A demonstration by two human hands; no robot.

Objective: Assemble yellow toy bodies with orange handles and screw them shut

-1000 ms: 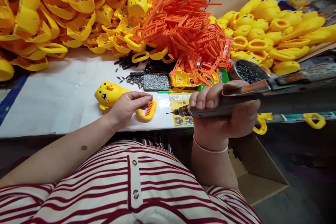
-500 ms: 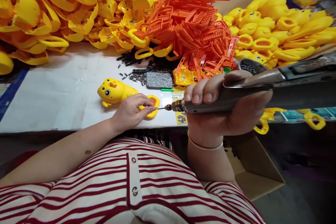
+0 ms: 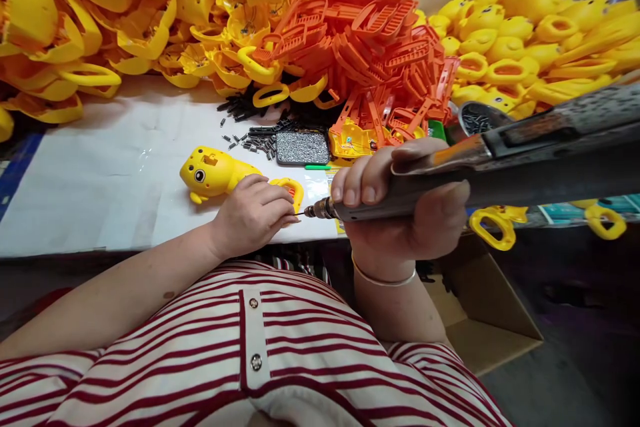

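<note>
A yellow animal-shaped toy (image 3: 217, 170) with round eyes and a ring handle lies on the white work surface (image 3: 100, 180). My left hand (image 3: 253, 217) is closed over its handle end, fingers curled, covering part of the ring. My right hand (image 3: 400, 200) grips a grey power screwdriver (image 3: 540, 153) held almost level. Its thin bit points left and reaches the fingertips of my left hand, beside the ring. Whether a screw sits on the bit is hidden. Just behind is a dark tray (image 3: 303, 148) full of small metal screws.
Yellow toy shells (image 3: 145, 20) are heaped at the back left, orange plastic parts (image 3: 365, 40) in the middle and more yellow toys (image 3: 520, 33) at the right. Small black pieces (image 3: 260, 140) lie loose by the tray. An open cardboard box (image 3: 480, 320) stands below the table edge.
The screwdriver and my right hand have moved left. My left fingers have shifted from a pinch above the ring to a curl at its near side, with the bit tip now there.
</note>
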